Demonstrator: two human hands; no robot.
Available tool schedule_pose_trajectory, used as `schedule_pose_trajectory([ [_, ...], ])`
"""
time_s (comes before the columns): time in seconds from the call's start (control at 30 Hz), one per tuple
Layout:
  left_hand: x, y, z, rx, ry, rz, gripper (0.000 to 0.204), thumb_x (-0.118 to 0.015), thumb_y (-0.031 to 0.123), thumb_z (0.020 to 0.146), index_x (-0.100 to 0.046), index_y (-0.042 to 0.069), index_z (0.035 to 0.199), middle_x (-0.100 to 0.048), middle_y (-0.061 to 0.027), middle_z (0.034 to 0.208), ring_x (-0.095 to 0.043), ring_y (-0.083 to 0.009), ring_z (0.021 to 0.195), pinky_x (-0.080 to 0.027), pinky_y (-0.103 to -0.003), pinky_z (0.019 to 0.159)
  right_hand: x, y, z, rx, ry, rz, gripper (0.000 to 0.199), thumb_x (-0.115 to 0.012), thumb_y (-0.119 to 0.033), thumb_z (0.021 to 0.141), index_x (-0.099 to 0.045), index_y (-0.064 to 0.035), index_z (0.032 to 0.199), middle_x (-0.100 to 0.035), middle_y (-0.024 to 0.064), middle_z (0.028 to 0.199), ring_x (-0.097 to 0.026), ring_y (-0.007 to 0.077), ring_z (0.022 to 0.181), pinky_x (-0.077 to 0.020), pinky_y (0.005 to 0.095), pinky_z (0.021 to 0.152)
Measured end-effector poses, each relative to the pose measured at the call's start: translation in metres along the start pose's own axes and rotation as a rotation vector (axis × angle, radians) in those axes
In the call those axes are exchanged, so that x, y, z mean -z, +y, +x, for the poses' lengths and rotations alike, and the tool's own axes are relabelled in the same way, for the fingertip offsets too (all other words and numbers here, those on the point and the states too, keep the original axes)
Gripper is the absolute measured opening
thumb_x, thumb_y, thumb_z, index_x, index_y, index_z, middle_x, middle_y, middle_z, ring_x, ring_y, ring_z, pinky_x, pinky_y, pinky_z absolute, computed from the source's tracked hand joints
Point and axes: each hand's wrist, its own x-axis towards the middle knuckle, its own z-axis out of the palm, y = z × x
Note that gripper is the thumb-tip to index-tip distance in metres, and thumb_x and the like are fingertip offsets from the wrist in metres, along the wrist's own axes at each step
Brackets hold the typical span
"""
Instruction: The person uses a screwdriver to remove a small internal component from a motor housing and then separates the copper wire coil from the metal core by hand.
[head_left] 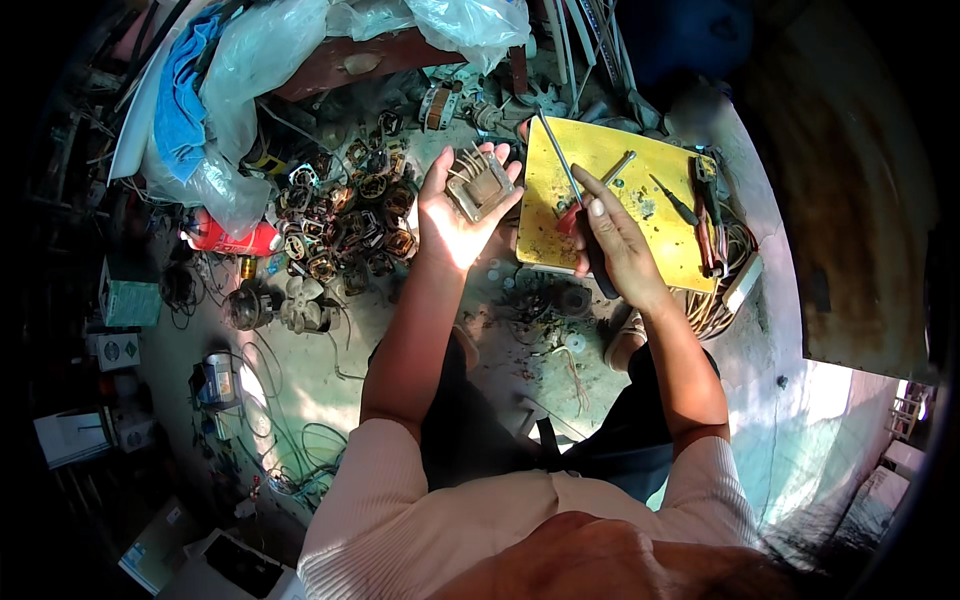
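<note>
My left hand [447,215] is palm up and grips a squarish, grimy metal part [483,190] with several short prongs along its upper edge. In my right hand [622,237] is a screwdriver [560,152] with a long metal shaft and a dark handle, its tip pointing up and away from me. That hand is over a stained yellow board [665,262], to the right of the metal part. On the board, a metal-shafted tool [622,165] with a socket-like end lies beside my fingers. A thin dark-handled screwdriver [674,200] and red-handled pliers [703,240] lie toward its right side.
Many motor cores with windings [345,215] are piled on the floor at left, near a fan-bladed motor [305,303]. A red container [230,235] and plastic sheeting [265,75] are beyond. Coiled cable [712,318] lies by the board. Loose wires [290,455] cross the lower-left floor.
</note>
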Motion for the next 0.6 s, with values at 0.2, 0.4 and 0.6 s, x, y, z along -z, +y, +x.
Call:
schedule_pose_trajectory([
  [0.2,0.0,-0.001,0.004,-0.102,0.007,-0.06,0.051,-0.057,0.04,0.094,-0.052,-0.002,0.123,-0.056,-0.0171,0.126,-0.049,-0.0346,0.123,-0.034,-0.054,0.109,-0.029,0.013,-0.012,0.169,-0.13,-0.354,0.046,-0.051,-0.013,0.098,-0.044,-0.0084,0.143,-0.058,0.01,0.094,-0.063,0.0187,0.081,-0.0515,0.0283,0.075],
  [0.4,-0.006,0.0,0.004,-0.268,0.063,-0.007,0.048,-0.057,0.039,0.093,-0.055,-0.002,0.118,-0.061,-0.0149,0.118,-0.055,-0.0319,0.115,-0.036,-0.052,0.109,-0.037,0.011,-0.015,0.291,-0.105,-0.627,0.05,-0.053,0.001,0.092,-0.047,-0.0083,0.141,-0.056,0.0133,0.084,-0.058,0.0272,0.077,-0.049,0.0348,0.073],
  [0.6,-0.011,-0.009,0.005,-0.361,0.043,0.113,0.045,-0.054,0.039,0.095,-0.056,0.0,0.116,-0.062,-0.0138,0.116,-0.057,-0.0297,0.112,-0.038,-0.049,0.108,-0.039,0.015,-0.011,0.367,-0.045,-0.692,0.059,-0.054,0.008,0.086,-0.049,-0.0124,0.141,-0.056,0.0125,0.081,-0.057,0.0247,0.072,-0.0495,0.0318,0.074],
])
